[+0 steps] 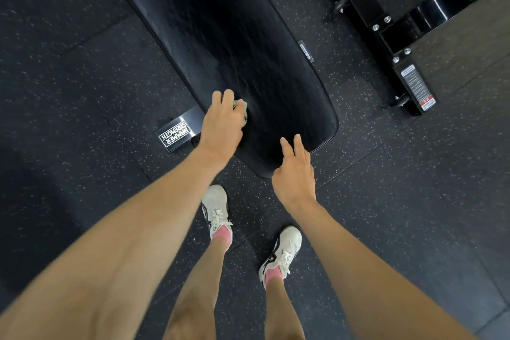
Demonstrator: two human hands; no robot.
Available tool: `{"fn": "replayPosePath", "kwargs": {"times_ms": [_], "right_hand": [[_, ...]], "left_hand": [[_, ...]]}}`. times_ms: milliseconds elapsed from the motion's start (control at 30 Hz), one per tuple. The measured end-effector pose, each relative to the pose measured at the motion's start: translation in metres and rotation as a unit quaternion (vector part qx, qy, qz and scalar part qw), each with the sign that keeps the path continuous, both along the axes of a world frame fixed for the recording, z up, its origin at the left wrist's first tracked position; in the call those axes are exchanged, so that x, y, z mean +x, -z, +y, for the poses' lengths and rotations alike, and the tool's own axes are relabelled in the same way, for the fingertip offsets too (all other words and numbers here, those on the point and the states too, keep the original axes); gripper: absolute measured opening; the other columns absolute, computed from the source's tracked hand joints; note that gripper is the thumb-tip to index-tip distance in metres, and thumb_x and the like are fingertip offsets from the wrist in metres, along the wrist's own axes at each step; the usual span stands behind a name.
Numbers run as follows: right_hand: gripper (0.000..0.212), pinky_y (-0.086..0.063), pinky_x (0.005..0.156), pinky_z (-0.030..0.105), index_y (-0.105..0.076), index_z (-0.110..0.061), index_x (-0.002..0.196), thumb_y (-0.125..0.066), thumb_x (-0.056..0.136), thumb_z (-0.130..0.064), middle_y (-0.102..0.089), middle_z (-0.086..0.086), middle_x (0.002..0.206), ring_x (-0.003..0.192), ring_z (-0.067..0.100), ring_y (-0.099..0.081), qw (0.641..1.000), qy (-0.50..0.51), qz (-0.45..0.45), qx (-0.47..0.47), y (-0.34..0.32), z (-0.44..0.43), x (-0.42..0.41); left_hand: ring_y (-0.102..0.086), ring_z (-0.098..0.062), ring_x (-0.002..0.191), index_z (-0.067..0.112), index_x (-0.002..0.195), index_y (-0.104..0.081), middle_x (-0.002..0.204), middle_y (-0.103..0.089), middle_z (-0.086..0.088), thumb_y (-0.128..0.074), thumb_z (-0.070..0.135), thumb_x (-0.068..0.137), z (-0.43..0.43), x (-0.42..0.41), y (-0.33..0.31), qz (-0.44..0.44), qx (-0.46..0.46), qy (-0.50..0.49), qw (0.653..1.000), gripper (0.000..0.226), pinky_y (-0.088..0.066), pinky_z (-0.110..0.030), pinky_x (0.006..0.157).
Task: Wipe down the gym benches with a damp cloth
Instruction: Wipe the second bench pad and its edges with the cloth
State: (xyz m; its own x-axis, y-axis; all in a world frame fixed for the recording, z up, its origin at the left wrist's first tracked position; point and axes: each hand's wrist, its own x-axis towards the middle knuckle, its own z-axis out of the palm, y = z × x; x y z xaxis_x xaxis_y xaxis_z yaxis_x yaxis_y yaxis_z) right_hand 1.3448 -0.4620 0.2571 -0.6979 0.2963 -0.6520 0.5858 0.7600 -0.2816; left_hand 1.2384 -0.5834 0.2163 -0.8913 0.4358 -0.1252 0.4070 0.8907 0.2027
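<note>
Centre frame, the left grip [220, 119] curls over a soft, limp cloth [244, 110] (mostly hidden, greenish edge showing) on the slick bench pad [248, 50]; probably best handled bunched under the palm. The right grip [295, 171], lower right, is straight-fingered and empty.

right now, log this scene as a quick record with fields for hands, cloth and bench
left hand: grips cloth, pressing it on the bench pad near its left edge
right hand: holds nothing, two fingers straight at the pad's near end
cloth: green, mostly hidden under the hand
bench pad: black, streaky sheen
floor: dark speckled rubber
</note>
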Motion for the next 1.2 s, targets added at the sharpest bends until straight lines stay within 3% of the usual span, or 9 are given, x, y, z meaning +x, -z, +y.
{"fn": "replayPosePath", "kwargs": {"times_ms": [100,233,367,533,700,933,1000,1100,1200], "right_hand": [[0.065,-0.023,0.114,0.038,-0.019,-0.014,0.153,-0.045,0.095,-0.002,-0.002,0.005,0.162,0.144,0.023,-0.017,1.0,0.008,0.005,-0.002,0.0,0.0,0.0],[0.063,-0.026,0.113,0.038,-0.021,-0.011,0.152,-0.046,0.095,-0.002,-0.009,0.009,0.161,0.142,0.025,-0.023,1.0,0.021,0.01,0.021,-0.001,-0.001,-0.005],[0.06,-0.03,0.11,0.037,-0.023,-0.01,0.151,-0.045,0.095,-0.003,-0.013,0.012,0.159,0.137,0.027,-0.03,0.998,0.023,0.019,0.053,-0.001,-0.003,-0.015],[0.062,-0.027,0.114,0.038,-0.022,-0.012,0.152,-0.046,0.096,-0.004,-0.01,0.011,0.16,0.141,0.027,-0.024,0.998,-0.004,0.032,0.053,0.001,-0.014,-0.039],[0.064,-0.022,0.117,0.037,-0.018,-0.012,0.153,-0.046,0.096,-0.007,-0.005,0.011,0.161,0.145,0.026,-0.015,0.998,-0.023,0.042,0.039,0.003,-0.029,-0.07],[0.065,-0.018,0.118,0.036,-0.016,-0.014,0.153,-0.047,0.096,-0.007,0.0,0.01,0.161,0.147,0.026,-0.01,0.998,-0.029,0.041,0.026,0.005,-0.042,-0.086],[0.066,-0.018,0.118,0.037,-0.016,-0.013,0.153,-0.047,0.095,-0.006,0.0,0.01,0.161,0.147,0.026,-0.01,0.999,-0.028,0.033,0.028,0.005,-0.042,-0.086],[0.068,-0.018,0.119,0.036,-0.014,-0.011,0.153,-0.047,0.094,-0.006,0.001,0.01,0.161,0.147,0.025,-0.009,0.999,-0.02,0.03,0.039,0.007,-0.042,-0.083],[0.067,-0.018,0.119,0.036,-0.012,-0.008,0.154,-0.047,0.096,-0.009,0.001,0.009,0.162,0.147,0.024,-0.007,0.998,0.003,0.036,0.059,0.008,-0.04,-0.078]], "left_hand": [[-0.045,-0.032,0.099,0.0,0.113,-0.059,0.106,-0.05,-0.016,-0.064,-0.007,0.07,0.015,0.031,-0.002,-0.064,0.058,-0.044,0.995,0.044,-0.044,-0.033,0.07],[-0.052,-0.025,0.078,0.004,0.095,-0.064,0.085,-0.054,-0.01,-0.074,-0.001,0.056,0.01,0.064,0.003,-0.06,0.08,0.137,0.986,0.041,-0.045,-0.025,0.053],[-0.051,-0.021,0.076,0.005,0.096,-0.067,0.082,-0.055,-0.007,-0.077,0.003,0.053,-0.007,0.04,0.003,-0.025,0.046,0.252,0.966,0.044,-0.043,-0.024,0.052],[-0.037,-0.028,0.088,0.001,0.104,-0.062,0.093,-0.051,-0.015,-0.071,-0.008,0.057,-0.034,-0.031,0.009,-0.049,0.046,0.125,0.99,0.048,-0.047,-0.034,0.049],[-0.037,-0.034,0.11,0.005,0.124,-0.057,0.115,-0.042,-0.017,-0.057,-0.007,0.08,-0.057,-0.123,-0.003,-0.049,0.023,-0.039,0.998,0.047,-0.047,-0.046,0.076],[-0.039,-0.032,0.11,0.002,0.113,-0.056,0.118,-0.044,-0.015,-0.054,-0.006,0.079,-0.045,-0.149,-0.004,-0.001,0.023,-0.188,0.982,0.035,-0.044,-0.038,0.074],[-0.041,-0.03,0.108,0.004,0.114,-0.055,0.115,-0.047,-0.013,-0.059,0.0,0.077,-0.028,-0.124,-0.004,-0.007,0.03,-0.149,0.988,0.037,-0.043,-0.034,0.074],[-0.052,-0.026,0.09,0.008,0.103,-0.062,0.096,-0.056,-0.008,-0.069,0.005,0.064,-0.008,-0.072,-0.002,-0.019,0.068,0.003,0.997,0.04,-0.038,-0.027,0.059],[-0.055,-0.024,0.074,0.007,0.091,-0.066,0.081,-0.058,-0.006,-0.074,0.006,0.059,-0.01,-0.022,0.007,-0.039,0.113,0.16,0.98,0.033,-0.047,-0.03,0.052]]}}
